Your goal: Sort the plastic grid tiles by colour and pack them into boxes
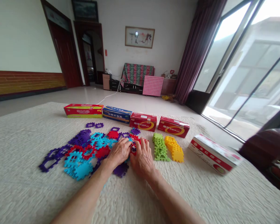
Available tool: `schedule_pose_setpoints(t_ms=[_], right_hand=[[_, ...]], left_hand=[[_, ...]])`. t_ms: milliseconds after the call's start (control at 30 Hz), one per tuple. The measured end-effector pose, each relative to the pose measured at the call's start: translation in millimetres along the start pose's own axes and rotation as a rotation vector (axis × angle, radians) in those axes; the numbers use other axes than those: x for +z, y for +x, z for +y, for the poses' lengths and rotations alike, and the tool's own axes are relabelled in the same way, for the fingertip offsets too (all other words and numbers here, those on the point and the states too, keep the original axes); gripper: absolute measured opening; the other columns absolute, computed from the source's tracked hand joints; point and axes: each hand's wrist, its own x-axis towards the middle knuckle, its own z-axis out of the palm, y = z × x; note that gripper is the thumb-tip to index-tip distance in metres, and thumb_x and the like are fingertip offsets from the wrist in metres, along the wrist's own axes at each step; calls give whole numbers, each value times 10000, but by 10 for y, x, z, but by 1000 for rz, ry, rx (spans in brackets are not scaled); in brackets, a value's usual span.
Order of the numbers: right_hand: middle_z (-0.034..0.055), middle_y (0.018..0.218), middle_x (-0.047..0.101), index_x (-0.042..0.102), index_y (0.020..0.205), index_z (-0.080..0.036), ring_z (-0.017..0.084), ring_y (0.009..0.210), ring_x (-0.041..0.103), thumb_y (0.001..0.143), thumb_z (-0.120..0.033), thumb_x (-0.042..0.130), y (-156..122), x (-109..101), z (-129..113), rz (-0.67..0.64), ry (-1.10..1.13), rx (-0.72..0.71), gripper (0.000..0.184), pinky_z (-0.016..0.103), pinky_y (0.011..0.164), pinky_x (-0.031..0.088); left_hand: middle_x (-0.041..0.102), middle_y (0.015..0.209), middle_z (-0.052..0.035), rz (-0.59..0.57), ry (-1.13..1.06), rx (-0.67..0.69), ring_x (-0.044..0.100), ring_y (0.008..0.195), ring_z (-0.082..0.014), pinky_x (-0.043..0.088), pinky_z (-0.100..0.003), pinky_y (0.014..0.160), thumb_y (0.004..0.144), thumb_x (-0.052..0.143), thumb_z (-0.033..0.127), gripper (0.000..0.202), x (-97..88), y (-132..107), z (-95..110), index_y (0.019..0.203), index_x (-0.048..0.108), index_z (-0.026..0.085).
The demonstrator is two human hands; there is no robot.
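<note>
**Operator:** Where is the work piece?

**Technician:** The red tile (134, 145) lies on the cream cover (25, 174), at the right edge of the loose tile pile (84, 152), which holds purple, cyan and red pieces. It sits between the two hands, and fingers hide most of it.

**Operator:** State of the hands?

**Technician:** Left hand (118, 151): palm down, fingers curled onto the tile's near-left edge, gripping it. Right hand (142, 157): palm down, fingers laid over the tile's right side. The view does not show whether this hand pinches the tile or only presses on it.

**Operator:** What is adjacent?

**Technician:** The green stack (160, 148) stands just beside the right hand, and the yellow stack (176, 150) touches it on the far side. Behind them, a row of boxes (130, 117) lies end to end. A white-and-red box (214, 154) lies apart at the right.

**Operator:** Handling properties?

**Technician:** Judged from appearance, the tile is light, stiff moulded plastic with a smooth surface. It has notched edges and an open centre. It is not fragile, but it probably slides easily on neighbouring tiles.

**Operator:** Recommended hold?

**Technician:** Pinch two opposite edges between the notches, thumb beneath and fingertips above. Do not hold it by a single tooth, because the tile can pivot there. The soft cover gives slightly, so a fingertip can get under the edge.
</note>
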Motion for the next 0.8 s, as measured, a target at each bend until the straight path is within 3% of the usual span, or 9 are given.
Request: schedule_pose_setpoints(t_ms=[67,167,367,433,500,567,633,733,800], right_hand=[[219,1416,387,471,1276,-158,416,1319,308,786,-295,577,48,86,-16,3,-22,75,519,617,969,356],[204,1380,430,483,1261,-174,399,1290,350,791,-336,581,61,173,12,-1,-20,76,507,607,966,365],[143,1359,465,427,1298,-191,261,1274,419,797,-182,500,132,231,71,42,209,-173,506,479,1042,374],[151,1370,453,440,1288,-187,273,1295,395,799,-161,480,176,237,78,113,200,-118,492,500,1049,356],[196,1401,410,460,1278,-158,348,1323,340,798,-183,497,204,254,85,169,109,20,482,582,1031,323],[246,1403,391,473,1270,-121,419,1317,320,797,-235,530,210,277,86,151,34,133,490,633,993,319],[262,1379,416,473,1271,-107,429,1297,352,798,-267,542,205,295,78,88,33,151,504,631,984,330],[214,1346,474,453,1285,-131,335,1273,423,812,-226,501,223,297,65,53,155,25,484,542,1017,361],[173,1311,511,466,1260,-149,260,1233,473,826,-186,453,280,297,83,99,256,-43,436,451,1011,400]], left_hand=[[611,959,-80,17,24,-26,551,994,-214,468,-370,905,854,446,128,214,-14,-4,-26,949,628,188],[618,953,-76,39,33,-42,561,975,-213,476,-377,908,827,454,109,235,-30,-13,-67,959,631,191],[641,955,-78,128,45,-94,597,952,-209,505,-353,878,803,445,56,297,-26,-22,-170,978,642,193],[648,969,-75,153,31,-110,602,969,-206,505,-340,879,823,435,67,302,-22,-10,-192,1003,642,193],[652,999,-79,163,9,-111,602,982,-204,503,-333,885,846,428,89,288,-19,7,-200,1008,645,185],[656,999,-82,164,-14,-113,607,969,-202,505,-329,880,861,421,104,277,-17,21,-199,999,650,178],[662,980,-78,155,-27,-121,615,944,-199,507,-329,870,862,425,106,271,-14,24,-201,989,653,179],[668,951,-71,139,-22,-145,618,931,-202,502,-332,867,839,449,90,267,-5,12,-212,981,657,182],[669,943,-71,129,-16,-167,614,936,-207,496,-336,870,827,456,77,276,-4,5,-215,983,659,179]])
